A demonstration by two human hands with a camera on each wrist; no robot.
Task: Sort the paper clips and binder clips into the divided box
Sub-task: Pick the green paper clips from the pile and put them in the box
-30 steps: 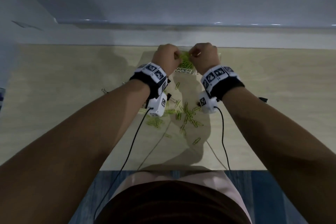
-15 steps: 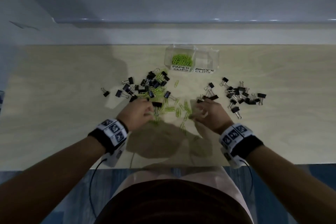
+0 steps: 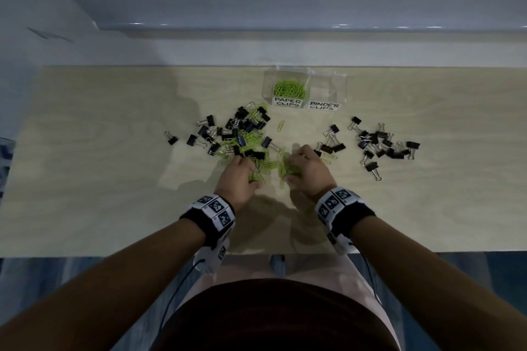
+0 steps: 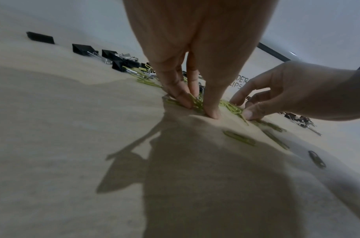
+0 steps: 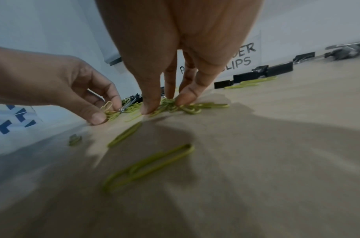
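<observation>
Both grips, left hand (image 3: 238,178) and right hand (image 3: 309,169), pinch green paper clips (image 3: 265,167); black binder clips (image 3: 382,144) flank them.

One divided box (image 3: 304,88), two compartments, two labels. Two hands: left hand (image 3: 238,179), right hand (image 3: 309,170). Two wrist bands. Black binder clips (image 3: 379,144) in two groups, roughly twenty-five left, roughly twenty right; exact count unclear. Green paper clips (image 3: 281,126): dozens loose, dozens more boxed, too tangled to count.
</observation>
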